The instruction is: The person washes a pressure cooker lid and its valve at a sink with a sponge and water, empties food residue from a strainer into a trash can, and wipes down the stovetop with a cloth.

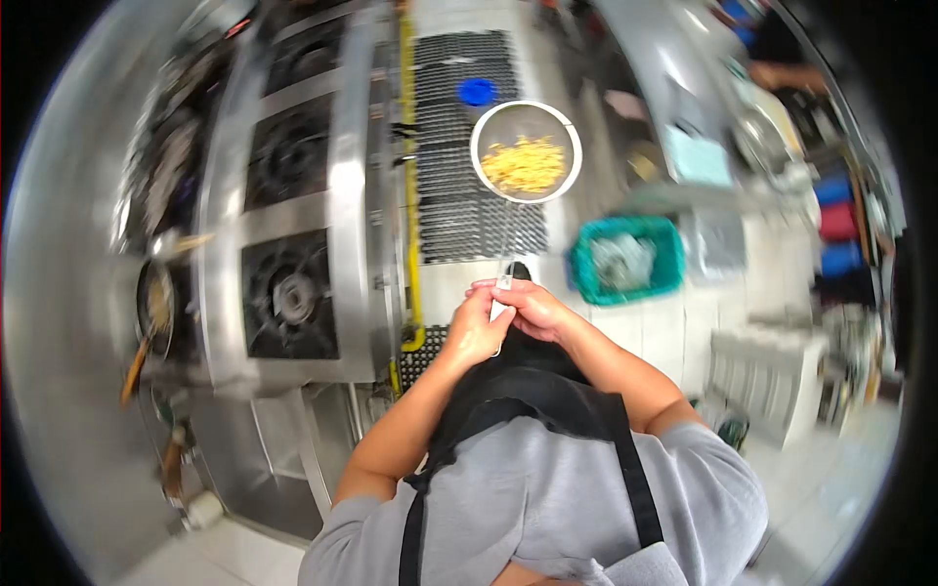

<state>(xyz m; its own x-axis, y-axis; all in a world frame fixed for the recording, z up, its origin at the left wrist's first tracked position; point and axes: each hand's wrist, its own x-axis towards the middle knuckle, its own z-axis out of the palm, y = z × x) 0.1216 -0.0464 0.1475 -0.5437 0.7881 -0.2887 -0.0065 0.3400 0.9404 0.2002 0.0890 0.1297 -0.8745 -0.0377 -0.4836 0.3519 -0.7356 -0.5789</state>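
Note:
Both my hands are closed around the white handle [501, 284] of a round wire-mesh strainer [575, 139], held out in front of me. My left hand [474, 329] wraps the handle's lower part. My right hand [535, 309] grips it from the other side, just above and touching the left. In the strainer's bowl lies a heap of yellow strips that look like French fries [525, 164]. A thin metal shaft, partly blurred, joins the bowl to the handle.
A stainless stove [347, 225] with several burners stands to my left, and a pan [156, 305] sits beyond it. A dark slatted floor mat [449, 186] lies ahead, with a blue round object [477, 92]. To the right are a lined green basket [586, 264] and a metal counter [635, 49].

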